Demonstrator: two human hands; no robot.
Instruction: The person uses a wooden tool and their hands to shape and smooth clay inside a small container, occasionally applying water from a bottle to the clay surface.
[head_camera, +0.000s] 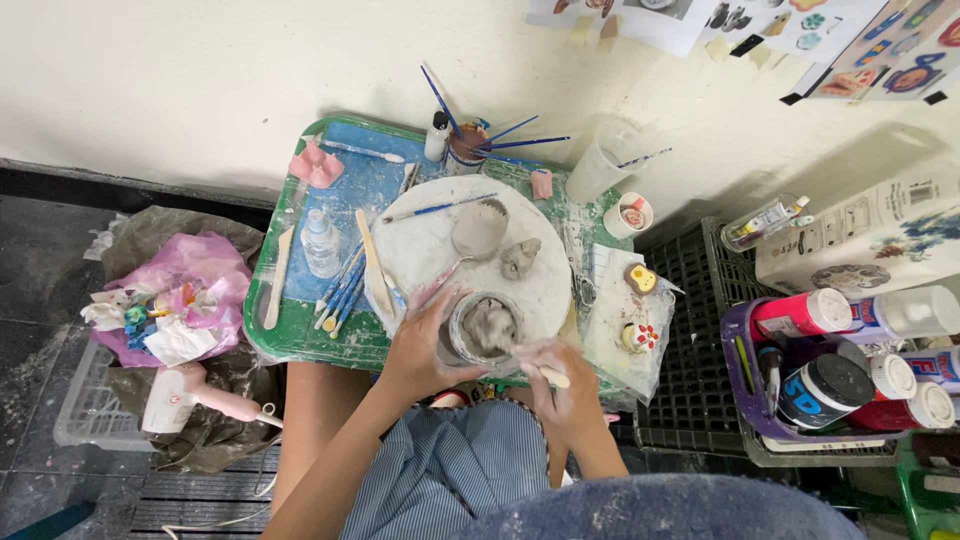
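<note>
The person sits over a green tray (300, 345) with a round white board (430, 250) on it. The left hand (420, 345) is wrapped around the side of a small clear cup (487, 330) holding grey wet clay, at the board's six o'clock edge. The right hand (560, 385), smeared pale with slip, is closed on a pale wooden tool (553, 377) whose far end dips into the cup from about four o'clock.

At twelve o'clock from the cup sits a grey clay bowl (480, 228), and at one o'clock a small clay figure (520, 258). Blue-handled brushes (342, 290) lie at nine o'clock.

The risk I'd judge from here: the cup sits right at the board's near edge — a hard stir or a slip of the wet left hand could tip it toward the striped lap (450, 470). The right hand looks slick too, so the tool could twist loose. An elbow swing could also knock the paint bottles (850, 345) in the purple basket (735, 350) at three o'clock.
</note>
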